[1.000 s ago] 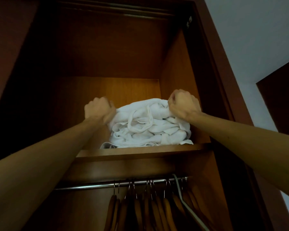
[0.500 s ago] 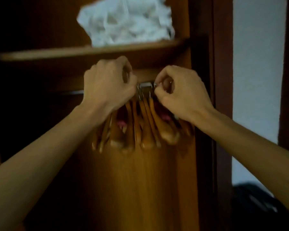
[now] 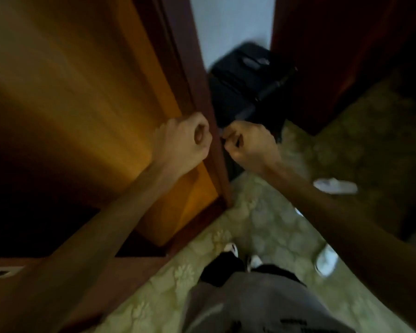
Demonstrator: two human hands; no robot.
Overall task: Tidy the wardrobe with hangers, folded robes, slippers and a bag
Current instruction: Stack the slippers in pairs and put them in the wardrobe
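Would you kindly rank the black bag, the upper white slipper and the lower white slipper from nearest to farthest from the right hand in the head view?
From the right hand:
1. Black bag: directly behind the hand, against the wall beside the wardrobe.
2. Upper slipper: on the carpet, to the hand's right and a little below it.
3. Lower slipper: on the carpet, lower in the frame, near the person's feet.

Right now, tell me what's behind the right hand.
A black bag stands on the carpet behind the right hand, beside the wardrobe. The hand covers its lower front.
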